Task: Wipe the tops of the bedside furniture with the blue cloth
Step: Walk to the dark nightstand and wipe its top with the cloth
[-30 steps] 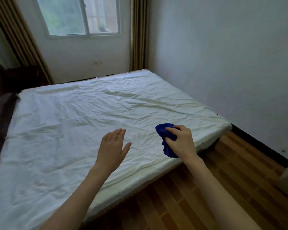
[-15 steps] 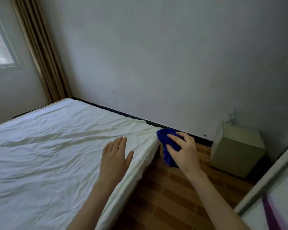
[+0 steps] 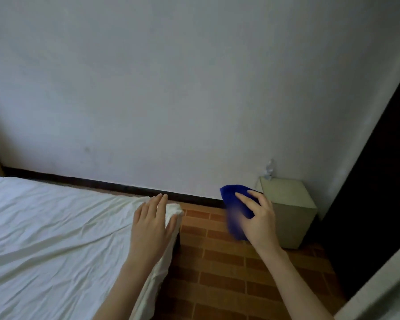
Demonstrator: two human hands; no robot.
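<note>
Your left hand [image 3: 151,227] is spread flat, holding nothing, over the corner of the bed [image 3: 56,239]. Beyond the bed's end, above the brick-pattern floor [image 3: 217,269], your right hand [image 3: 259,220] grips the bunched blue cloth [image 3: 234,202]. Farther from the bed, the bedside cabinet [image 3: 289,199] stands against the wall [image 3: 194,88], a small clear object [image 3: 269,169] on its back corner.

A bed [image 3: 56,239] covered by a wrinkled white sheet [image 3: 44,222] is standing on the brick-patterned floor [image 3: 217,273]. A pale bedside cabinet [image 3: 291,211] is sitting in the corner, a small clear object [image 3: 269,169] resting on its top.
</note>
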